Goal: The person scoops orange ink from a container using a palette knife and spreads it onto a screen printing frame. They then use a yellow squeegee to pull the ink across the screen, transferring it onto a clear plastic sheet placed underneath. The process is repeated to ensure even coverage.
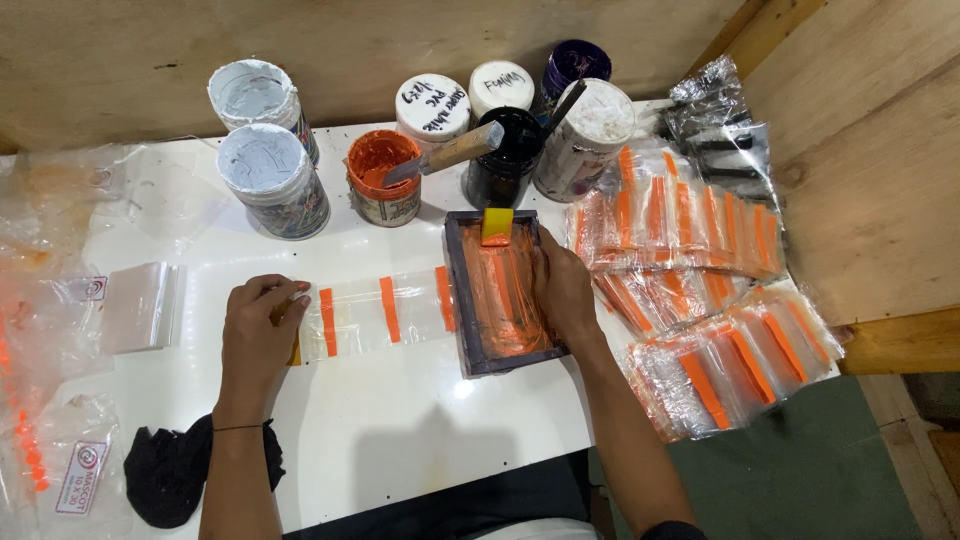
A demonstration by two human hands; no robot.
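Ideally the left hand [262, 325] keeps its closed grip pinning the clear orange-striped plastic strip [385, 312] flat on the white counter [400, 420], while the right hand [562, 290], fingers clamped on the dark wooden printing frame [472, 330], holds it square.

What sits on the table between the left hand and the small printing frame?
In the head view, a clear plastic strip with three orange bars lies between the left hand and the dark printing frame, reaching under the frame's edge.

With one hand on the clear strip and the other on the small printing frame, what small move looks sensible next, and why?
Probably lift the right hand off the frame's edge and take the yellow squeegee at the top of the screen frame. The frame already lies over the end of the clear plastic strip, which the left hand pins down, and orange ink coats the mesh.
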